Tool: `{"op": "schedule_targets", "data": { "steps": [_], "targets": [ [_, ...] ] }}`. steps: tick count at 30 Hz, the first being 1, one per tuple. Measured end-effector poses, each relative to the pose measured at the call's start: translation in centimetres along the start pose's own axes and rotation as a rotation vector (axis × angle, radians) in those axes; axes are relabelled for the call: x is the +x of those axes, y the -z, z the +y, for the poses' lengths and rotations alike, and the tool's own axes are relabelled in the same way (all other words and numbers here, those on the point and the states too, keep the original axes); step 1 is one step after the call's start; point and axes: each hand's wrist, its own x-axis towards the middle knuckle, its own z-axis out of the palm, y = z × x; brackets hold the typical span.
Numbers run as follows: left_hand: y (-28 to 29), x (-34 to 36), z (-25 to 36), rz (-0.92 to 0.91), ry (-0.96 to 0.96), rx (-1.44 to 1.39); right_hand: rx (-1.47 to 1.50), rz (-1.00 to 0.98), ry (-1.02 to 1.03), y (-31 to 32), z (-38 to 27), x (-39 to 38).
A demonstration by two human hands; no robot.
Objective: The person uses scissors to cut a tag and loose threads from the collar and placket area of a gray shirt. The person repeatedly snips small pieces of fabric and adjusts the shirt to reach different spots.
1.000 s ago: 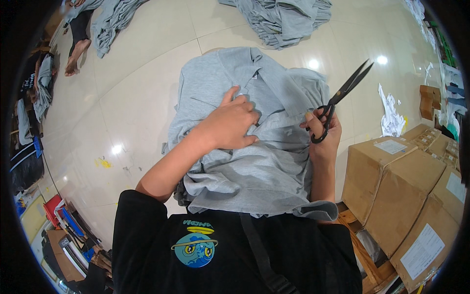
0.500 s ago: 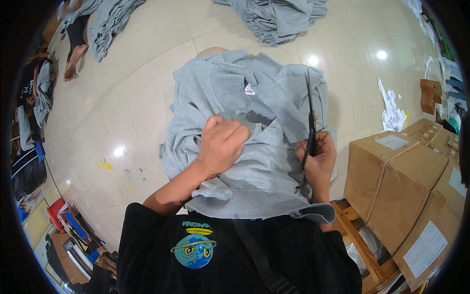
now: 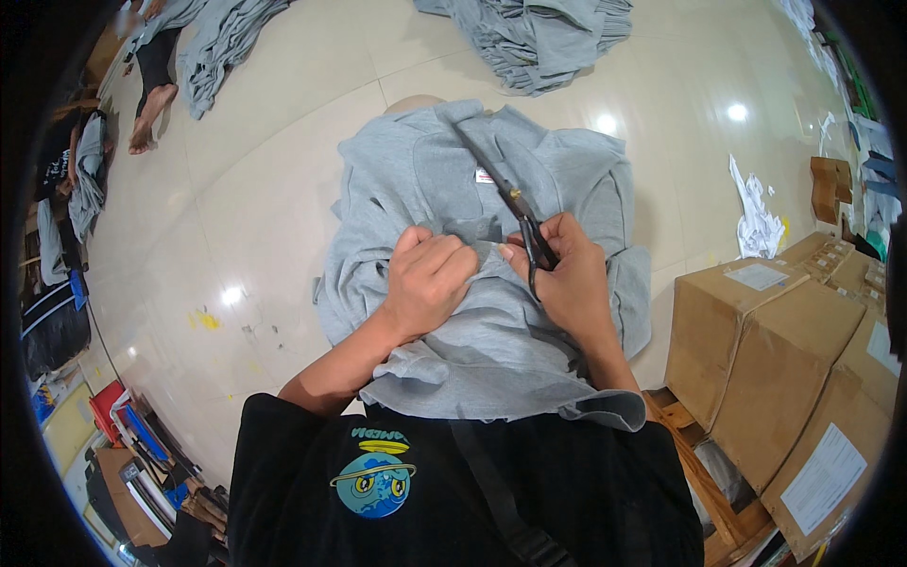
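Observation:
A rumpled light grey garment (image 3: 368, 170) lies heaped in front of me, its collar area toward the top with a small white label (image 3: 485, 177) showing beside the scissor blades. My left hand (image 3: 430, 279) is closed in a fist on a bunch of the fabric at the middle. Just right of it, my right hand (image 3: 567, 274) grips black scissors (image 3: 512, 197), their blades pointing up and left over the garment and looking closed or nearly so. The thumb tip of that hand is by the fabric edge beside my left fingers.
Piles of grey garments (image 3: 524, 38) lie on the tiled floor (image 3: 236, 236) ahead. Another person's bare foot (image 3: 151, 123) shows at upper left. Taped cardboard boxes (image 3: 770, 369) stand at my right, near white scraps (image 3: 756, 213). Assorted stacked items (image 3: 137, 482) line the left.
My right hand has moved leftward toward my left hand, swinging the scissors from pointing up-right to up-left. My left hand, earlier spread on the fabric, has closed on it and moved slightly down.

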Motion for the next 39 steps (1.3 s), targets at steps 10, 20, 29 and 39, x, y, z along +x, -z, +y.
{"op": "schedule_targets", "data": {
  "steps": [10, 20, 29, 39],
  "targets": [
    [0.7, 0.0, 0.3, -0.099, 0.091, 0.006, 0.299, -0.198, -0.142, 2.2, 0.1, 0.8],
    [0.4, 0.3, -0.6, -0.057, -0.039, -0.016, 0.284, -0.386, -0.236, 1.5, -0.5, 3.3],
    [2.6, 1.2, 0.9, -0.213, 0.098, -0.011, 0.285, -0.284, -0.174, 0.8, 0.2, 3.9],
    [6.0, 0.5, 2.0, -0.562, 0.327, -0.101, 0.337, -0.144, -0.150, 1.0, -0.6, 3.7]
  ]
}}
